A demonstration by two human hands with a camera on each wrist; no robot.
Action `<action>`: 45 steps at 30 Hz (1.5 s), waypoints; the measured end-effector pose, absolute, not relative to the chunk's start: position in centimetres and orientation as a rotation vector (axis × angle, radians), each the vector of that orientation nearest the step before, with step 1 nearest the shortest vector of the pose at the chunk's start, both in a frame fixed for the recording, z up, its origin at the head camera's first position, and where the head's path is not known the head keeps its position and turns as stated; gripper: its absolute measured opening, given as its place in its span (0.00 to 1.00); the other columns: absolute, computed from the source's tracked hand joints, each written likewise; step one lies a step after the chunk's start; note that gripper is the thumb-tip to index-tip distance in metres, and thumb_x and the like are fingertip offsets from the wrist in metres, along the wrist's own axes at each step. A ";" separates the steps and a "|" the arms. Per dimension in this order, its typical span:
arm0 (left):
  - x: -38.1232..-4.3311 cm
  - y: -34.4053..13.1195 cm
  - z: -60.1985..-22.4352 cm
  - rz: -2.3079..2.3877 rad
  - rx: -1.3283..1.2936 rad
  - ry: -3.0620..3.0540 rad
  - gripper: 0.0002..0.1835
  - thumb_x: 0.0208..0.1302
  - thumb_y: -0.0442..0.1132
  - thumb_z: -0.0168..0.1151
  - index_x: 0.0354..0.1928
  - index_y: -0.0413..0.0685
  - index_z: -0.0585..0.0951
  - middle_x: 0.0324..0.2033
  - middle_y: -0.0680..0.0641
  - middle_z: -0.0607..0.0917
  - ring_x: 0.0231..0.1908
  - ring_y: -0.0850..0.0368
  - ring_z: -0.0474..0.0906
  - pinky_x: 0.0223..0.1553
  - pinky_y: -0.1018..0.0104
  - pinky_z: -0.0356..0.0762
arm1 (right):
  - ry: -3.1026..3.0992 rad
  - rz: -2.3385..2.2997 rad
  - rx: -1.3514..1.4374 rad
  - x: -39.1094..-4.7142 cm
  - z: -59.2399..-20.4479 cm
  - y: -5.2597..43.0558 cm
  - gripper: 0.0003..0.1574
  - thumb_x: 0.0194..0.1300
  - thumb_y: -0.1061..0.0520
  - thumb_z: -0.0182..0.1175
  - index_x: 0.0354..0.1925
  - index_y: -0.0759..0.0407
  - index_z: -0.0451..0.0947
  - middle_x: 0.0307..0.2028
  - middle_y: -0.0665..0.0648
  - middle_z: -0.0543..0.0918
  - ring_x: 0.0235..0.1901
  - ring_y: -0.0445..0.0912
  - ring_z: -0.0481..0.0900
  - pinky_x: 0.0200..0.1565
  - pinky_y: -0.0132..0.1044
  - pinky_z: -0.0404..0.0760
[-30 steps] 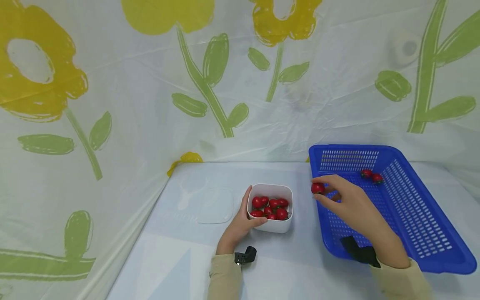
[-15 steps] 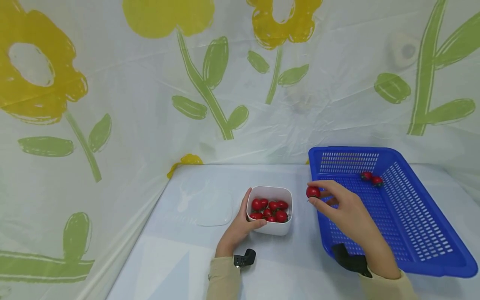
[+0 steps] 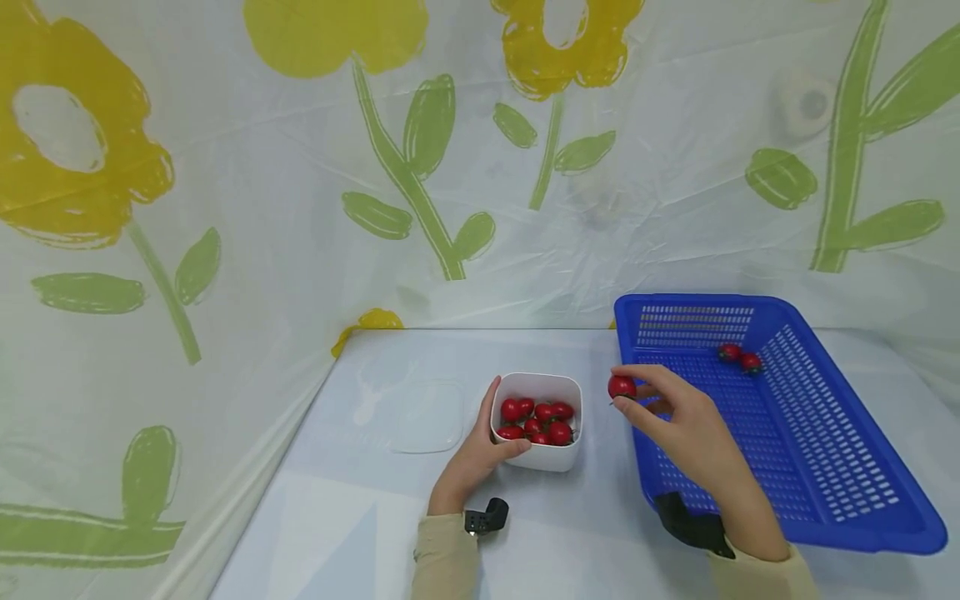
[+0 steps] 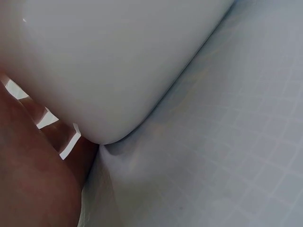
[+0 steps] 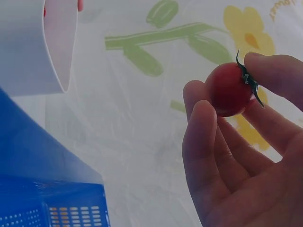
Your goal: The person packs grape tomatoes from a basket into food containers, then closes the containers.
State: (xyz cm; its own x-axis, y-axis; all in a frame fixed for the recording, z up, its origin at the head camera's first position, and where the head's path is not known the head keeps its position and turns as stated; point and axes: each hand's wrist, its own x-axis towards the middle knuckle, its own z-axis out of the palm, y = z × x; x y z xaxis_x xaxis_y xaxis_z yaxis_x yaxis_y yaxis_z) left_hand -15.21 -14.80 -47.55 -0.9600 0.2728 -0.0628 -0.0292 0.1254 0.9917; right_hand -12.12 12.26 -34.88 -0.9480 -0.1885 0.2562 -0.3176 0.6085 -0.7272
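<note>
Between thumb and fingertips my right hand (image 3: 693,425) pinches a cherry tomato (image 3: 622,387), held up over the left rim of the blue basket (image 3: 862,400). In the right wrist view that cherry tomato (image 5: 230,90) shows its green stem end toward the thumb. My left hand (image 3: 477,458) grips the white square container (image 3: 551,457) at its left side, thumb over the front rim. Several cherry tomatoes (image 3: 559,432) lie inside it. The left wrist view shows the container's smooth wall (image 4: 109,61) close up, with fingers behind it.
Two more cherry tomatoes (image 3: 750,362) lie in the far right part of the basket. A clear flat lid (image 3: 427,417) rests on the table left of the container. A flower-printed curtain (image 3: 300,167) hangs behind the table.
My right hand has moved left and slightly toward me with the cherry tomato, from over the basket to its left rim. The left hand keeps its grip on the container.
</note>
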 end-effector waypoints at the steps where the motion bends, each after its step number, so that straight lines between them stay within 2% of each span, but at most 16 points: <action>1: -15.2 -14.8 -47.5 1.918 0.238 2.173 0.48 0.51 0.45 0.65 0.65 0.82 0.44 0.62 0.61 0.56 0.62 0.58 0.51 0.57 0.48 0.56 | -2.679 1.253 0.416 -12.1 -35.0 12.3 0.24 0.60 0.42 0.55 0.54 0.44 0.70 0.40 0.48 0.77 0.31 0.43 0.76 0.30 0.34 0.76; 4: -15.0 -14.8 -46.9 1.912 0.237 2.163 0.49 0.51 0.43 0.64 0.66 0.79 0.44 0.63 0.59 0.56 0.62 0.57 0.51 0.58 0.47 0.56 | -2.668 1.255 0.408 -12.2 -35.1 12.2 0.24 0.60 0.43 0.55 0.54 0.45 0.70 0.41 0.48 0.77 0.31 0.43 0.76 0.30 0.34 0.76; 9: -14.5 -14.6 -45.4 1.929 0.251 2.128 0.49 0.52 0.41 0.63 0.68 0.72 0.43 0.64 0.54 0.55 0.63 0.54 0.50 0.57 0.48 0.57 | -2.632 1.225 0.445 -12.5 -35.5 11.8 0.23 0.60 0.48 0.57 0.54 0.48 0.71 0.46 0.48 0.75 0.38 0.43 0.76 0.35 0.31 0.77; 15: -14.1 -14.5 -44.8 1.940 0.259 2.136 0.49 0.52 0.42 0.63 0.68 0.67 0.42 0.64 0.52 0.55 0.63 0.52 0.50 0.57 0.46 0.57 | -2.610 1.239 0.436 -12.5 -35.7 11.0 0.23 0.59 0.54 0.59 0.53 0.49 0.71 0.50 0.50 0.71 0.42 0.44 0.75 0.38 0.33 0.78; 20: -14.2 -14.5 -44.7 1.947 0.260 2.120 0.49 0.52 0.41 0.63 0.68 0.67 0.42 0.64 0.52 0.55 0.63 0.53 0.50 0.57 0.47 0.57 | -2.588 1.234 0.502 -12.4 -36.0 9.8 0.22 0.58 0.56 0.60 0.52 0.49 0.72 0.49 0.49 0.72 0.41 0.42 0.76 0.36 0.30 0.77; 28: -15.3 -14.6 -47.3 1.950 0.259 2.161 0.48 0.51 0.44 0.64 0.67 0.76 0.43 0.62 0.59 0.58 0.61 0.56 0.53 0.54 0.51 0.64 | -2.648 1.265 0.620 -11.9 -36.7 7.5 0.22 0.61 0.55 0.57 0.54 0.48 0.70 0.48 0.48 0.73 0.40 0.41 0.76 0.36 0.33 0.77; 33: -14.8 -14.5 -46.2 1.978 0.281 2.102 0.49 0.52 0.40 0.63 0.68 0.70 0.43 0.63 0.54 0.57 0.61 0.54 0.53 0.55 0.52 0.63 | -2.675 1.229 0.655 -11.7 -37.4 6.2 0.22 0.60 0.57 0.57 0.54 0.49 0.70 0.46 0.49 0.72 0.39 0.42 0.74 0.36 0.33 0.77; 40: -14.2 -14.5 -45.0 1.988 0.323 2.069 0.49 0.54 0.40 0.61 0.69 0.62 0.40 0.64 0.49 0.55 0.61 0.50 0.54 0.54 0.55 0.64 | -2.723 1.214 0.665 -11.8 -38.8 4.5 0.20 0.58 0.57 0.59 0.51 0.51 0.73 0.44 0.45 0.72 0.33 0.38 0.71 0.33 0.28 0.75; 45: -14.4 -14.5 -45.3 1.984 0.330 2.083 0.49 0.53 0.40 0.62 0.69 0.62 0.40 0.64 0.48 0.56 0.61 0.49 0.54 0.54 0.55 0.65 | -2.735 1.169 0.600 -11.9 -39.5 4.0 0.20 0.56 0.56 0.61 0.49 0.50 0.74 0.44 0.45 0.73 0.37 0.39 0.74 0.38 0.35 0.77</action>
